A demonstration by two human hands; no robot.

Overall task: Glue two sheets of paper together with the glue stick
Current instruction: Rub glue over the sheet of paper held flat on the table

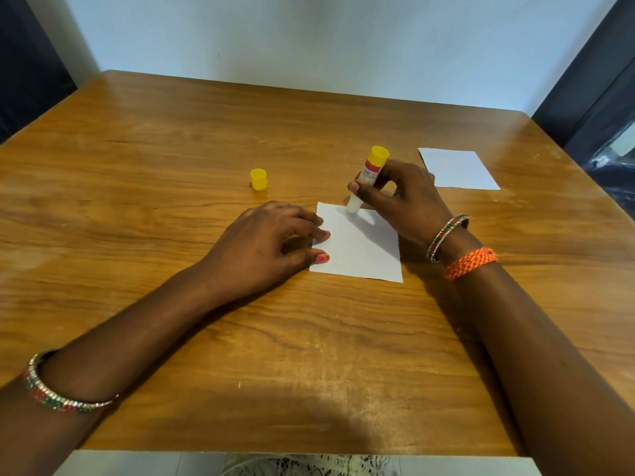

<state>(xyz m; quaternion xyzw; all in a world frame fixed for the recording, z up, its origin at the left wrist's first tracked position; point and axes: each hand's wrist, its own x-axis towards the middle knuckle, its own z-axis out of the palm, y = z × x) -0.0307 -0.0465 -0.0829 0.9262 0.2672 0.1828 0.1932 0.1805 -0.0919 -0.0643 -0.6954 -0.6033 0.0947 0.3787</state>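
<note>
Pressing down near the far edge of the near sheet [360,247], the uncapped glue stick [369,178] stands tilted in the right hand [400,197], whose thumb and fingers wrap around its barrel. Its pale tip meets the paper close to the far left corner. The left hand [271,240] lies on the table [171,149] at the sheet's left side, fingers loosely bent and holding nothing, with the fingertips and thumb resting on the paper's left margin to pin it.

From where I stand, a few things look likely to go wrong. The sheet is held along one side only, so a stroke dragged towards the right could lift or crumple the free edge. The tip sits so near the border that it may run off and smear glue on the wood. The second sheet [458,168] lies well apart, beyond the right hand, and a swinging wrist or its bangle [446,235] could brush it askew. Should the glue dry before that sheet is fetched, the bond may be weak.

By count: two white sheets, one glue stick, one yellow cap [258,179] standing alone to the left, two hands.
</note>
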